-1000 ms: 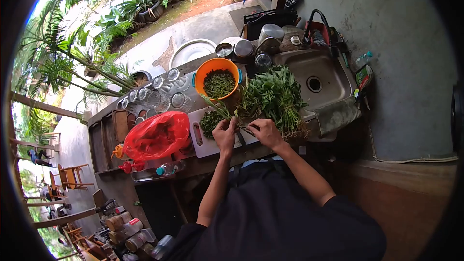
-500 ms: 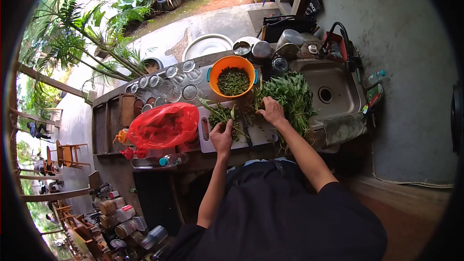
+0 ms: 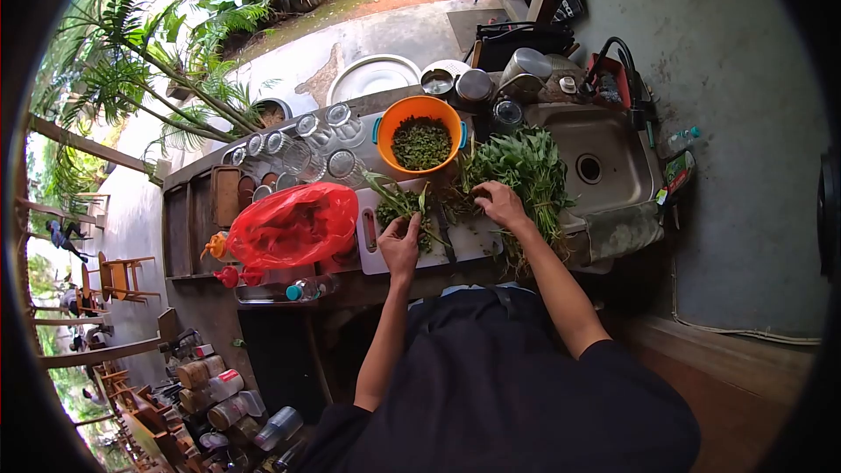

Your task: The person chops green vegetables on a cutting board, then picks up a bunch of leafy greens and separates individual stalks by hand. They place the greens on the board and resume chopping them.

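Observation:
My left hand (image 3: 400, 248) is pinched round some green stems (image 3: 403, 203) above the left part of the white cutting board (image 3: 371, 256). At the left edge of a big bunch of leafy greens (image 3: 530, 173) is my right hand (image 3: 501, 205), fingers curled; whatever may be between its fingertips is too small to make out. A knife (image 3: 447, 236) with a dark handle lies on the board between my hands. Beyond the board stands an orange bowl (image 3: 420, 106) with blue handles, holding small picked green pieces.
A red plastic bag (image 3: 293, 226) sits left of the board, with a capped bottle (image 3: 308, 289) near the counter's front edge. Glass jars (image 3: 343, 164) stand behind the bag. At the right is a metal sink (image 3: 618, 133); pots and a kettle line the back.
My right hand has shifted slightly right and down, its fingers drawn in more. My left hand stays almost in place with the stems. The view has moved a little.

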Demonstrator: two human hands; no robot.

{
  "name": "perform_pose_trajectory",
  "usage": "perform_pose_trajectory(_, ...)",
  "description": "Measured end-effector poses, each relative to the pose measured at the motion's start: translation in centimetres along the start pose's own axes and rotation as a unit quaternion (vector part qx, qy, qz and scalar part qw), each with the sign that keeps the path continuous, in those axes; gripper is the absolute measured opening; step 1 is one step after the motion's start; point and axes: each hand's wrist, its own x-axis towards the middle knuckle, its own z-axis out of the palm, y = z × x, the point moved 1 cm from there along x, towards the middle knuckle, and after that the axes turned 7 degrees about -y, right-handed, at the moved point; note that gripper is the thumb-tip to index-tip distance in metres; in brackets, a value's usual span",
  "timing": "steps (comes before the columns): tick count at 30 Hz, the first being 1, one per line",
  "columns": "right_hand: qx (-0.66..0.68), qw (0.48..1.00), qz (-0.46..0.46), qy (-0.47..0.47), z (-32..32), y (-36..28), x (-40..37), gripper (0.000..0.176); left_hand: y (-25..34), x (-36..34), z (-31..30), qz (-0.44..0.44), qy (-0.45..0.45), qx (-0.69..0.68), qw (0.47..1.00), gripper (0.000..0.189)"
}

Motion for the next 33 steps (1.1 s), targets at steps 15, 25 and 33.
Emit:
perform_pose_trajectory(15, -0.086, 0.994, -0.013, 0.061, 0.3, 1.7, 0.0, 0.025, -0.4, -0.1, 0.1, 0.016, -0.044, 0.033, 0.998, 0.021)
perform_pose_trajectory(25, -0.079, 0.993, -0.042, 0.076, -1.1, 0.5, 0.3, 0.031, 0.3, -0.4, 0.3, -0.009, -0.053, 0.013, 0.998, 0.021)
perform_pose_trajectory(33, 0.005, 0.989, -0.053, 0.138, -3.9, -0.4, -1.9, 0.032, -0.2, -0.4, 0.9, -0.039, -0.085, -0.041, 0.995, 0.02)
